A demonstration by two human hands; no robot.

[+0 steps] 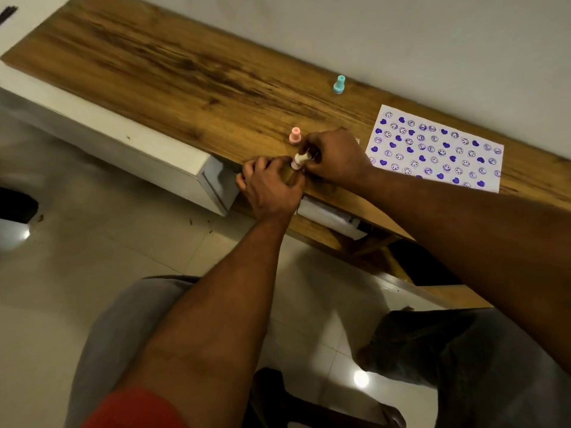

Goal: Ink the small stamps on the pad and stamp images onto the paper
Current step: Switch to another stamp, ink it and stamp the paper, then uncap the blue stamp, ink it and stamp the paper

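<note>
My right hand (333, 156) grips a small white stamp (300, 160), tilted on its side near the front edge of the wooden tabletop (185, 75). My left hand (268, 185) rests right beside it, fingers curled over something I cannot make out. The ink pad is hidden under my hands. A pink stamp (295, 136) stands upright just behind my hands. A teal stamp (339, 84) stands farther back near the wall. The white paper (432, 148) lies to the right, covered with several purple hearts and smiley prints.
A white cabinet (123, 149) sits under the tabletop at the left. The wall runs close behind the table. My knees and a tiled floor (77, 257) lie below the table edge.
</note>
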